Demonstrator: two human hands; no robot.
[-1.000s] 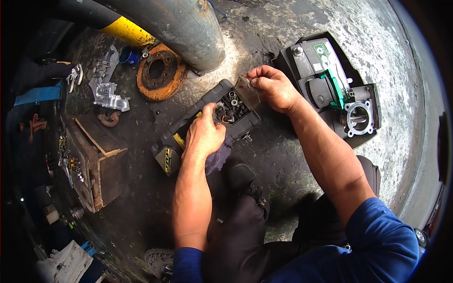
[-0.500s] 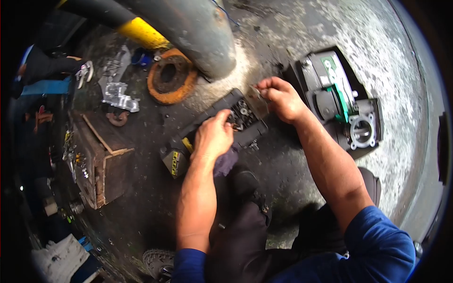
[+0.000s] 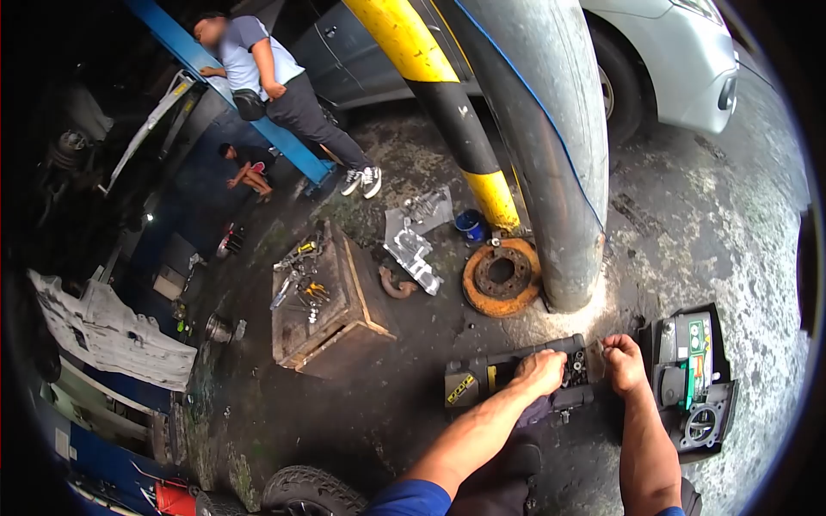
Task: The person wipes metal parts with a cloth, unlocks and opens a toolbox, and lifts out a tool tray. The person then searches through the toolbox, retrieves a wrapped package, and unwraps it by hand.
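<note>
- Black toolbox [image 3: 575, 397]: long axis left-right, under left hand [image 3: 540, 372].
- Small metal parts [image 3: 577, 370] in its right end, between hands; left nearer, fingertips hidden, grip can't tell.
- Right hand [image 3: 625, 366] pinches thin flap [image 3: 594, 362].

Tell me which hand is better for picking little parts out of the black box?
Probably the left hand: its fingers are at the small parts, while the right hand holds a thin panel.

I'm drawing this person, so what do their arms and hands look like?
Blue sleeves peek in at the bottom, then come bare forearms. The left hand and right hand wear no gloves, and I see no watch.
</note>
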